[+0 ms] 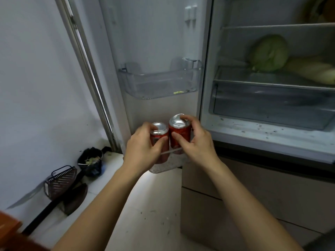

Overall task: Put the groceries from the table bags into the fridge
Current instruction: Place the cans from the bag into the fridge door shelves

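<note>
Two of them, both red soda cans with silver tops, one per hand. The left can is gripped by the left hand, with the fingers wrapped round its side and top. The right can is gripped the same way by the right hand and is held a bit higher. The cans are pretty much touching. Their lower parts are seen behind the clear front wall of the lower door bin on the open fridge door, with the bin's rim crossing in front of them. Whether they're standing on the bin floor can't be told.

One more clear bin, the upper door bin, is mounted higher on the door, and one small yellow-green scrap is lying in it near the right end.

Inside the fridge, one green cabbage and one pale long vegetable are parked at the right of a shelf, so bare shelf is left showing to their left. One crisper drawer is fitted below.

By the wall on the left, one dustpan and one black-bagged bin are seen. Open floor tile is left between them and the fridge.
</note>
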Demonstrator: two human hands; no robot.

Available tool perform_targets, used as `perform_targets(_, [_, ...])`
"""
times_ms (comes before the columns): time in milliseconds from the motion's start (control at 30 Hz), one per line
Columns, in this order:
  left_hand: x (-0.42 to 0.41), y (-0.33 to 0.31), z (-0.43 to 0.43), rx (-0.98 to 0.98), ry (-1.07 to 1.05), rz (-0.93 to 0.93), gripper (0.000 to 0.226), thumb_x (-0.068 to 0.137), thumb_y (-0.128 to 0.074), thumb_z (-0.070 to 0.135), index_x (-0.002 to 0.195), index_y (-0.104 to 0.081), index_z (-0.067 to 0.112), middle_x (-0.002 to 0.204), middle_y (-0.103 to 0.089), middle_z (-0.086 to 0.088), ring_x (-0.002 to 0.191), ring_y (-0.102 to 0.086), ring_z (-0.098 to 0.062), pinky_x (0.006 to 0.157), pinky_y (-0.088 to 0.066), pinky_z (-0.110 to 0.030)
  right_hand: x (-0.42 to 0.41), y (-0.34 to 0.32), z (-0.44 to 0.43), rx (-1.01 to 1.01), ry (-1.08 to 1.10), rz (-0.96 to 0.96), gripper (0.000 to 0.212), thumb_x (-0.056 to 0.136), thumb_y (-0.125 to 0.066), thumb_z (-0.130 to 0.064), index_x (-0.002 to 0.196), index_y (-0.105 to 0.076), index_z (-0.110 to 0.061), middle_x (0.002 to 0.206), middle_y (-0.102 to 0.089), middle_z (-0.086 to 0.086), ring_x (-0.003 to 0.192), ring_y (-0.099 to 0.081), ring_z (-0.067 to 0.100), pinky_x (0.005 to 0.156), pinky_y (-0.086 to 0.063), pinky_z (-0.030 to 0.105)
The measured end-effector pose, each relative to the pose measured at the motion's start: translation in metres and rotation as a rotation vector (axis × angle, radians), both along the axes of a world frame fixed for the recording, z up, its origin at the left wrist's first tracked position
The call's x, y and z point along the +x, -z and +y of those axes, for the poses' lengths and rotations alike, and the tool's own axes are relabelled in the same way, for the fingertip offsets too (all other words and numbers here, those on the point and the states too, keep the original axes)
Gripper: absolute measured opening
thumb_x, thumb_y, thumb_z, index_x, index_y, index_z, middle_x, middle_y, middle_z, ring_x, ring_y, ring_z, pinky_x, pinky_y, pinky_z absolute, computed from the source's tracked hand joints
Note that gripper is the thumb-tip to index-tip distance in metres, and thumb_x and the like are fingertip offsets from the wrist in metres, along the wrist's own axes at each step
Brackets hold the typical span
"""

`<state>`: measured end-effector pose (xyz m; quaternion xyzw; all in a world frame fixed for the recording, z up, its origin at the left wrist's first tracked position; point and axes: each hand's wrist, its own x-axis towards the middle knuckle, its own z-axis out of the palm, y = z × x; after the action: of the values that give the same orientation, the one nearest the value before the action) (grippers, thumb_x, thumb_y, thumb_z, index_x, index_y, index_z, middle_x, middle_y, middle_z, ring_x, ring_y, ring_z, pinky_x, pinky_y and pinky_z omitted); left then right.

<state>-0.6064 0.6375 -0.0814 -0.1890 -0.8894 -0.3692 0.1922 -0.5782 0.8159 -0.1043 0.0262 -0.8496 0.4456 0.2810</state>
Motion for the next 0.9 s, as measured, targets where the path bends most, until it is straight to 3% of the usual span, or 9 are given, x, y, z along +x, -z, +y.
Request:
perform_targets(200, [0.0, 0.002, -0.002, -0.067, 0.022, -0.002, 0.029, 0.085, -0.071, 0.036, 0.1, -0.053, 0.019, 0.104, -0.065, -0.006, 0.095, -0.062, -0.029, 0.073, -0.047, -0.037, 0.002, -0.004, -0.002, 0.169, 0.111, -0.016, 0.047, 0.085, -0.072, -0.044, 0.126, -0.049, -0.037, 0.11, -0.063, -0.021, 0.111, -0.059, 0.008, 0.102, -0.032, 0.036])
perform_targets(600, [-0.002, 0.003, -0.003, -0.156, 0.02, 0.069, 0.028, 0.091, -0.064, 0.033, 0.109, -0.056, 0.014, 0.112, -0.059, -0.005, 0.099, -0.058, -0.027, 0.074, -0.043, -0.034, 0.002, -0.006, 0.0, 0.257, 0.118, -0.061, 0.049, 0.08, -0.075, -0.042, 0.122, -0.05, -0.037, 0.117, -0.065, -0.017, 0.113, -0.06, 0.01, 0.099, -0.029, 0.032])
perform_targets(733, [0.002, 0.008, -0.002, -0.166, -0.009, 0.097, 0.027, 0.091, -0.062, 0.034, 0.108, -0.054, 0.015, 0.107, -0.061, -0.003, 0.098, -0.058, -0.025, 0.072, -0.044, -0.034, 0.003, -0.002, -0.001, 0.198, 0.079, -0.052, 0.049, 0.081, -0.075, -0.037, 0.123, -0.051, -0.033, 0.113, -0.057, -0.021, 0.114, -0.06, 0.013, 0.105, -0.041, 0.043])
perform_targets(800, [0.003, 0.011, -0.003, -0.147, -0.003, 0.12, 0.028, 0.09, -0.062, 0.033, 0.109, -0.055, 0.014, 0.109, -0.061, -0.002, 0.102, -0.058, -0.024, 0.076, -0.047, -0.035, 0.003, 0.001, -0.001, 0.176, 0.086, -0.02, 0.05, 0.081, -0.074, -0.037, 0.125, -0.052, -0.031, 0.118, -0.057, -0.016, 0.117, -0.057, 0.016, 0.103, -0.043, 0.049])
perform_targets(900, [0.009, 0.015, -0.005, -0.139, 0.008, 0.173, 0.034, 0.091, -0.063, 0.03, 0.121, -0.059, 0.014, 0.125, -0.059, 0.0, 0.117, -0.054, -0.018, 0.092, -0.045, -0.027, 0.005, 0.005, 0.003, 0.206, 0.126, 0.008, 0.054, 0.082, -0.069, -0.044, 0.13, -0.054, -0.027, 0.136, -0.054, -0.004, 0.13, -0.046, 0.02, 0.11, -0.036, 0.045])
